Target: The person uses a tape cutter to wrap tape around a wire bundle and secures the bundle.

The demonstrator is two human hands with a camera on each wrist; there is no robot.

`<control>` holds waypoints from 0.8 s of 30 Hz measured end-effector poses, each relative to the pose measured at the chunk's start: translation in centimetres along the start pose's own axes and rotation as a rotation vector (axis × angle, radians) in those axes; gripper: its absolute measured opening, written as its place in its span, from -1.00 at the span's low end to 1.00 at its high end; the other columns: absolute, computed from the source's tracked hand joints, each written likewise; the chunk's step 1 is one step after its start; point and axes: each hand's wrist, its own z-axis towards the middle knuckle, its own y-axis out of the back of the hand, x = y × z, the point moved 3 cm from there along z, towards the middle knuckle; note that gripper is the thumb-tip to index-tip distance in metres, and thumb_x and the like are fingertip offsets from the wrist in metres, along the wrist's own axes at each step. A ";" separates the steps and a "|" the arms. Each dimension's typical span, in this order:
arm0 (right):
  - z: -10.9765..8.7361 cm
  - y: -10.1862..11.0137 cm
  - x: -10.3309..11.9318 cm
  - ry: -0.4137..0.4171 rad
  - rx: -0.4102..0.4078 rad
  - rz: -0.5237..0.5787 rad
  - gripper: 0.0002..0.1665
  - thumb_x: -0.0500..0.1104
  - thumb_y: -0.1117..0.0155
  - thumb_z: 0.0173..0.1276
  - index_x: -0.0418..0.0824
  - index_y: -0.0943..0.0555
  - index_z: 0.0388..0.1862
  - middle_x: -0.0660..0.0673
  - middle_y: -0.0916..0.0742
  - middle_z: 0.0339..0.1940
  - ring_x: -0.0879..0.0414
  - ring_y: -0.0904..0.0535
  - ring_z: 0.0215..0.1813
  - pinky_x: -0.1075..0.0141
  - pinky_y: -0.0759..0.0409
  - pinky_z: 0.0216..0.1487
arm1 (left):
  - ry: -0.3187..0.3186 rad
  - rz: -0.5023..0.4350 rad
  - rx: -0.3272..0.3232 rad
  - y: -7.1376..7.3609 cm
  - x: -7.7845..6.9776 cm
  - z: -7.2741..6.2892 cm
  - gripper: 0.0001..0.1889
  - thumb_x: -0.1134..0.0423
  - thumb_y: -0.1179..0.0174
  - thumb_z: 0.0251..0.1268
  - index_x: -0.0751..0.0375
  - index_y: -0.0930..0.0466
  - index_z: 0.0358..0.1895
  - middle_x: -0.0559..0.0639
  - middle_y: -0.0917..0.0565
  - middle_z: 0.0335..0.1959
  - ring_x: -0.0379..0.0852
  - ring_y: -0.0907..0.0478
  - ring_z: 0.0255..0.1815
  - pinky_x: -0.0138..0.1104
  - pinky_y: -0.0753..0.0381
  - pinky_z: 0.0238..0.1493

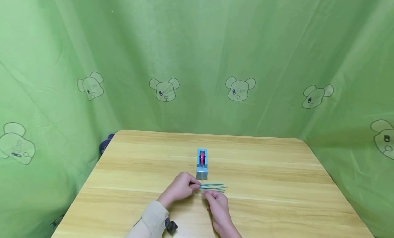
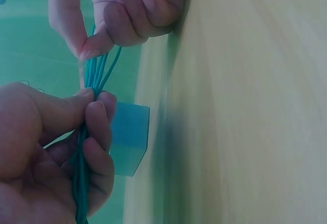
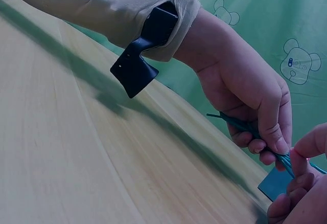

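My left hand [image 1: 181,187] grips a bundle of thin teal cords [image 1: 213,188] between thumb and fingers. In the left wrist view the bundle [image 2: 80,183] runs down through the palm, and its strands fan apart above the thumb. My right hand [image 1: 219,207] is close beside it, thumb and index fingertip pinching a narrow, see-through strip of tape [image 2: 80,73] that reaches down to the cords near the left thumb. Just beyond the hands stands a blue tape dispenser [image 1: 201,174] with a pink core [image 1: 202,158]. The right wrist view shows only part of the right hand [image 3: 304,183].
A wood-grain table [image 1: 261,169] lies under the hands. Green curtains [image 1: 197,53] with bear-head prints hang behind it and at both sides. A black camera mount [image 3: 138,65] sticks out from the left sleeve [image 3: 102,4].
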 end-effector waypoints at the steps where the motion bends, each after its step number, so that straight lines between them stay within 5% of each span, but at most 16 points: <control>1: 0.0 0.0 0.0 -0.001 0.002 0.001 -0.75 -0.25 -0.35 0.25 -0.49 -0.64 -0.35 0.04 -0.46 -0.60 0.18 -0.36 -0.53 0.39 -0.37 -0.43 | 0.002 0.000 0.002 0.0 0.0 0.0 -0.87 0.39 -0.27 0.32 0.15 -0.81 -0.26 -0.16 -0.72 -0.44 -0.28 -0.49 -0.59 -0.41 -0.52 -0.52; 24: 0.1 0.0 -0.3 0.002 0.009 0.025 -0.72 -0.26 -0.34 0.30 -0.53 -0.66 -0.20 -0.01 -0.61 -0.42 0.18 -0.38 -0.47 0.40 -0.38 -0.46 | 0.010 0.047 0.018 -0.1 -0.8 -0.2 -0.84 0.45 -0.23 0.32 0.21 -0.77 -0.35 -0.12 -0.66 -0.50 -0.28 -0.46 -0.55 -0.41 -0.53 -0.44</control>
